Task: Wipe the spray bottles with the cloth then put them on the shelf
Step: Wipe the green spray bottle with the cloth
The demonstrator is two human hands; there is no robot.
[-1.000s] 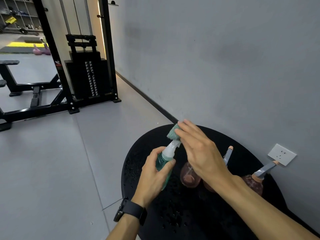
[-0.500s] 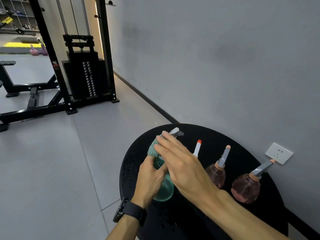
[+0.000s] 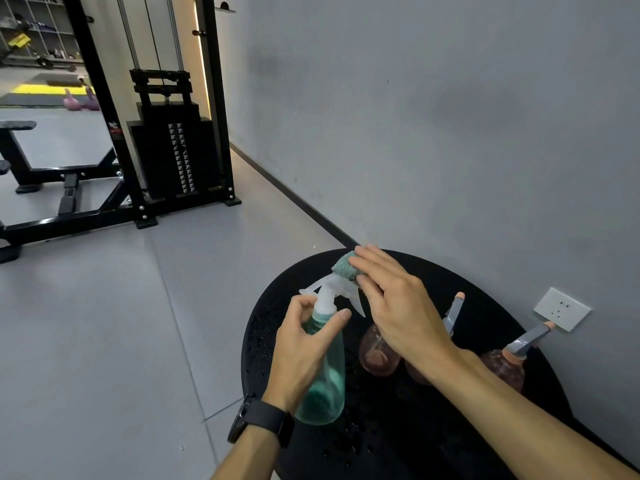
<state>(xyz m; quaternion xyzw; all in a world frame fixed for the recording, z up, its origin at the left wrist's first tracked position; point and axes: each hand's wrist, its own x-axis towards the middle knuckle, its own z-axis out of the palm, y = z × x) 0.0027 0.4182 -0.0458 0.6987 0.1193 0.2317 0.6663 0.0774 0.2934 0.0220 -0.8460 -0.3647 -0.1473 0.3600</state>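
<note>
My left hand (image 3: 304,351) grips a translucent green spray bottle (image 3: 327,382) by its neck and upper body, holding it tilted above the round black table (image 3: 263,341). My right hand (image 3: 394,306) presses a teal cloth (image 3: 346,266) against the bottle's white spray head (image 3: 332,287). Three pink spray bottles stand behind on the table: one (image 3: 375,355) mostly hidden by my right hand, a second showing only its grey nozzle (image 3: 453,311), and a third (image 3: 505,367) at the right near the wall.
The grey wall runs close along the table's right side, with a white socket (image 3: 561,308) on it. A black cable weight machine (image 3: 173,147) and a bench frame (image 3: 52,199) stand on the grey floor to the far left. Pink kettlebells (image 3: 81,100) sit in the background.
The green bottle has been lifted and turned, so its white head shows. My right hand with the cloth moved from the bottle's body up to the spray head.
</note>
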